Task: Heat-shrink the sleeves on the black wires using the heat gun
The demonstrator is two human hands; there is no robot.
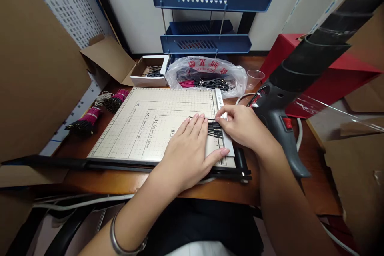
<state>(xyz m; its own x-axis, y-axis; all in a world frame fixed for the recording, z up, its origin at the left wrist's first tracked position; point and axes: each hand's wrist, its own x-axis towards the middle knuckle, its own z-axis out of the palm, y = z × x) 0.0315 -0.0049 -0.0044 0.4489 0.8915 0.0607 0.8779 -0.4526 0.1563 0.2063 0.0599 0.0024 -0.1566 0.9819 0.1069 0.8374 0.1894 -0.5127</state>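
Several thin black wires (214,129) lie side by side on the cream board of a paper cutter (126,128), their ends towards the metal edge strip (227,144). My left hand (189,144) rests flat over the wires, fingers stretched out and thumb apart, hiding their far part. At the strip, my right hand (240,124) has thumb and forefinger pinched together on the end of the topmost black wire. The cutter's black blade arm (45,162) runs along the near side.
A heat gun (279,108) stands at the right by a red box (279,52). Behind the cutter are a plastic bag (207,74) of wires, a clear cup (255,78), a small carton (150,80) and a blue rack (207,44). Pink-and-black wire bundles (87,122) lie left.
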